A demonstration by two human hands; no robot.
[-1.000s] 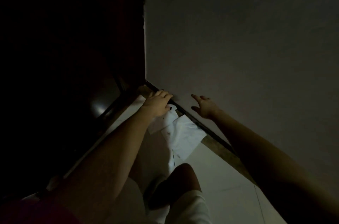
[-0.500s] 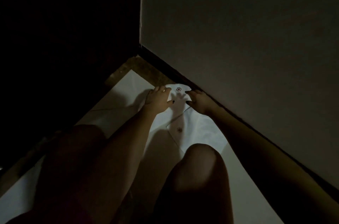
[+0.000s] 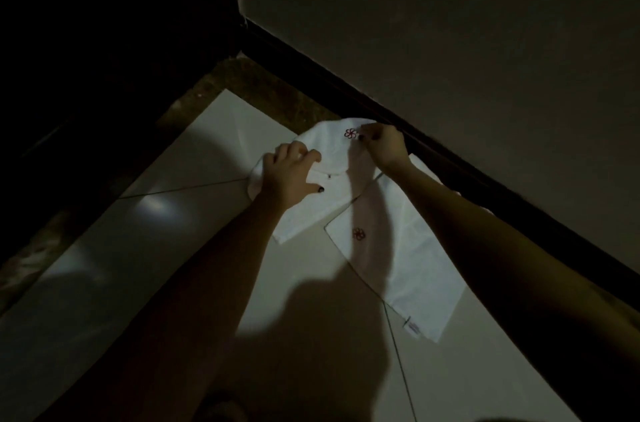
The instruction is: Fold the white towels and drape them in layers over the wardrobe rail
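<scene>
Two white towels lie on the floor tiles (image 3: 190,248) beside the skirting board (image 3: 346,94) — a far towel (image 3: 332,153) and, further along the board, a near towel (image 3: 426,269). Folding looks just begun: the left hand (image 3: 291,176) grips the far towel's edge away from the board, and the right hand (image 3: 384,148) pinches its corner beside the board. Next, both corners must lift evenly. Arm shadows dim the cloth — no wardrobe rail is visible.
</scene>
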